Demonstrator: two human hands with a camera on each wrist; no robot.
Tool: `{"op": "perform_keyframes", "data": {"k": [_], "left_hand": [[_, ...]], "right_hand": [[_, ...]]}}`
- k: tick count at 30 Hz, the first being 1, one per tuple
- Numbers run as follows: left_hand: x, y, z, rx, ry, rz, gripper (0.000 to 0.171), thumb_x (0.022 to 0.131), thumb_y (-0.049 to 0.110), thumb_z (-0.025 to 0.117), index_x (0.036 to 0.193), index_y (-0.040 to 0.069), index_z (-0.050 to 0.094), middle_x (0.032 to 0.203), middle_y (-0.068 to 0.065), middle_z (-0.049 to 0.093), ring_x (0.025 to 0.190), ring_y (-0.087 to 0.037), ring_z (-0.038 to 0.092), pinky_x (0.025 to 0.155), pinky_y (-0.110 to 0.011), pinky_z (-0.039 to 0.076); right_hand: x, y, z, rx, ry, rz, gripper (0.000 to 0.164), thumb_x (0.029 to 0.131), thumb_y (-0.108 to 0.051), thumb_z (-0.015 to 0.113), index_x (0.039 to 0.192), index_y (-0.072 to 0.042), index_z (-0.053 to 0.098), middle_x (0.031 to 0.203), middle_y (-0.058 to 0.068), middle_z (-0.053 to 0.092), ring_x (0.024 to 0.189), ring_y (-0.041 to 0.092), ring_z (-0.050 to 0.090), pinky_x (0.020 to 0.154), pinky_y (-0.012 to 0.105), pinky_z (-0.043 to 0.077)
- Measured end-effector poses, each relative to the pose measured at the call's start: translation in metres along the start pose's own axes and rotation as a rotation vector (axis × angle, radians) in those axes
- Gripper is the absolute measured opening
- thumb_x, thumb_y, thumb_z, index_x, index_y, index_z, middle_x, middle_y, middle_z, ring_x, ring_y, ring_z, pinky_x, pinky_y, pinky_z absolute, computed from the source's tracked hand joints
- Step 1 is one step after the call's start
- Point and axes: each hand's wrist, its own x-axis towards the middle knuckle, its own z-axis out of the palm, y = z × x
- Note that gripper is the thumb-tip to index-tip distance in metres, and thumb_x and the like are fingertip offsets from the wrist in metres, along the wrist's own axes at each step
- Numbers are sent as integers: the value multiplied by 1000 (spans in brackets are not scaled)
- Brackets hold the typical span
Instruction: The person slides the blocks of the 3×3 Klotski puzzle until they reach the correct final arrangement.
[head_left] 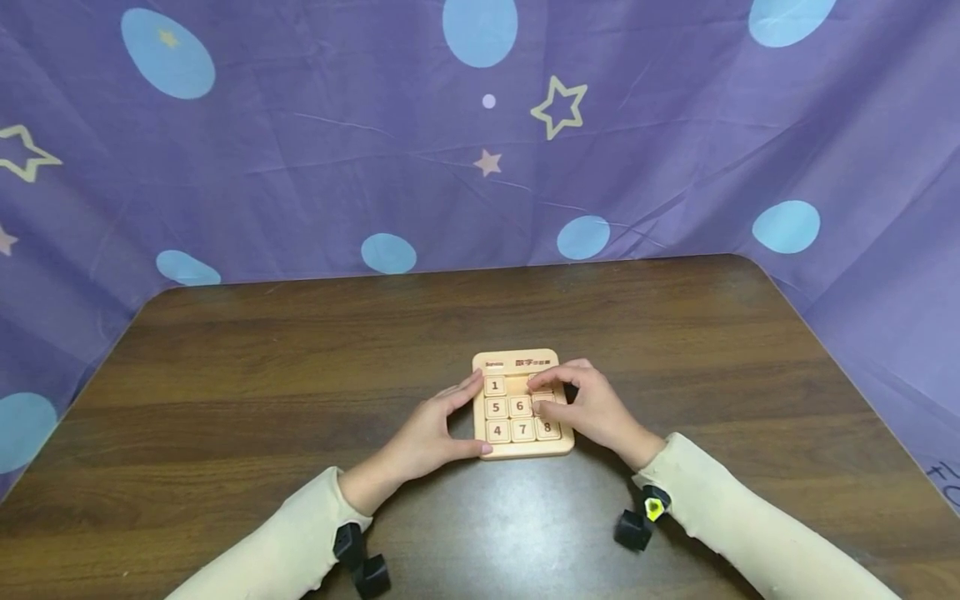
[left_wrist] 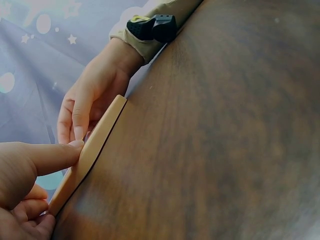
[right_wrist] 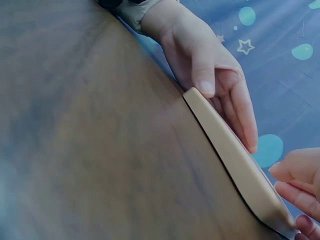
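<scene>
The number puzzle (head_left: pixel 522 451) lies flat on the surface (head_left: pixel 300 358), my left fingers (head_left: pixel 463 392) spread wide, bracing its side. My right fingers (head_left: pixel 561 376), slightly parted, reach over the right-hand tiles (head_left: pixel 548 430), pinching nothing visible; light, straight slides toward the top-row gap (head_left: pixel 517 386) should avoid jamming.

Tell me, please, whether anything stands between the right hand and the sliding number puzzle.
Nothing visible does: the right hand reaches over the sliding number puzzle, its fingers at the right column of tiles.
</scene>
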Motion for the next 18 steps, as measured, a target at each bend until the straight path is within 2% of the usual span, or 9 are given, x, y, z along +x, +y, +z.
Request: {"op": "perform_keyframes", "data": {"k": [6, 12, 18], "left_hand": [[0, 0, 0, 2, -1, 2, 85, 72, 23, 82, 142, 1, 38, 150, -5, 33, 138, -28, 30, 113, -45, 23], [1, 0, -1, 7, 4, 6, 85, 71, 22, 82, 142, 1, 38, 150, -5, 33, 138, -29, 30, 113, -46, 24], [0, 1, 0, 3, 4, 1, 85, 72, 21, 82, 141, 1, 38, 150, -6, 33, 138, -28, 29, 112, -46, 24]], "right_hand": [[7, 8, -11, -31, 10, 19, 24, 74, -11, 77, 98, -13, 73, 99, 1, 70, 92, 20, 50, 84, 36, 39], [11, 14, -21, -3, -21, 54, 24, 77, -8, 74, 100, -10, 72, 100, 4, 70, 94, 21, 55, 84, 37, 42], [11, 14, -23, -34, -33, 36, 25, 77, -5, 73, 101, -9, 71, 100, 3, 70, 94, 20, 56, 84, 36, 44]]}}
